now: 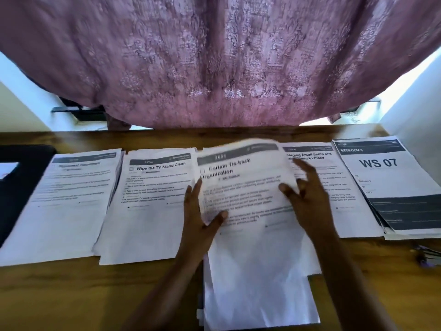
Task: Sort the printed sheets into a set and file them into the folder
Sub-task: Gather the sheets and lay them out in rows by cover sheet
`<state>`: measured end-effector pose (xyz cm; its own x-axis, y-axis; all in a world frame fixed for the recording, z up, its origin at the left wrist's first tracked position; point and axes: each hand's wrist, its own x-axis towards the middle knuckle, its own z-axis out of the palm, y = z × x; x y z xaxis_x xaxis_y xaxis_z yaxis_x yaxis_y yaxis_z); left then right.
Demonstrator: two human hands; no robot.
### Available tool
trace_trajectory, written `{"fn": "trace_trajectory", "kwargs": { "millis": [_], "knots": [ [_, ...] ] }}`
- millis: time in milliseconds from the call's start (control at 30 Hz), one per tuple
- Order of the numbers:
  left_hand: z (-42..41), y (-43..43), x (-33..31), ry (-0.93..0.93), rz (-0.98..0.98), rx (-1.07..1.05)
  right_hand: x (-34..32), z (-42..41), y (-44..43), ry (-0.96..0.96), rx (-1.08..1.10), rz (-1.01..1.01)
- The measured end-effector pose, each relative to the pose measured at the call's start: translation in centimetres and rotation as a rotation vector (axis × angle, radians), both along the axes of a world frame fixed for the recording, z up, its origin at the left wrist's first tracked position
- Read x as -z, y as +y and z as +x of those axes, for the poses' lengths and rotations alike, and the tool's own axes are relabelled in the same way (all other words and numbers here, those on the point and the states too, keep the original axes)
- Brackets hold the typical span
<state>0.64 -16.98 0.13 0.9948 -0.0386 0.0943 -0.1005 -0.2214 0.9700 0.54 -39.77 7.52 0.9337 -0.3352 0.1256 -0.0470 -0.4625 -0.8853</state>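
White sheet (245,187) pinched by left hand (198,223), right hand (307,201) splayed against it

Across the table (71,295), left to right: flat case (19,187), first pile (64,211), TV pile (148,211), Curtain sheet (243,187) (lifted, overlapping the next pile's left edge), Charging pile (346,211), WS 07 pile (391,187). Before the middle, a near pile (257,283). Behind the table, a drape (214,56).

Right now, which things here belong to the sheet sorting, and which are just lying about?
Job: Curtain Tie-back sheet; TV Stand pile; Charging Small Items pile; WS 07 pile; leftmost pile; near stack.
Lying about: pink curtain; blurred clutter, right edge.
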Motion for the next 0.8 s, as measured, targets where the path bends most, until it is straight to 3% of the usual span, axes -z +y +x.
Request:
{"fn": "trace_trajectory", "kwargs": {
  "millis": [67,200,400,533,700,800],
  "knots": [
    [0.4,1.1,-2.1,0.061,-0.185,-0.025,-1.7,1.8,1.0,-0.041,-0.006,0.078],
    [2.0,6.2,-5.4,0.026,-0.229,-0.258,-2.9,6.1,6.3,-0.013,-0.068,0.134],
    [5.6,22.1,-4.9,0.123,0.378,-0.575,1.2,11.5,21.4,0.01,-0.382,0.168],
    [6.7,30.2,-4.0,0.214,0.624,-0.684,3.9,13.3,30.8,0.056,-0.497,0.154],
    [6.6,33.5,-1.0,0.275,1.066,-0.526,6.3,14.2,37.8,0.108,-0.503,-0.021],
    [5.6,32.6,1.2,0.437,1.098,-0.335,7.4,14.0,39.4,0.139,-0.532,-0.333]
  ]
}}
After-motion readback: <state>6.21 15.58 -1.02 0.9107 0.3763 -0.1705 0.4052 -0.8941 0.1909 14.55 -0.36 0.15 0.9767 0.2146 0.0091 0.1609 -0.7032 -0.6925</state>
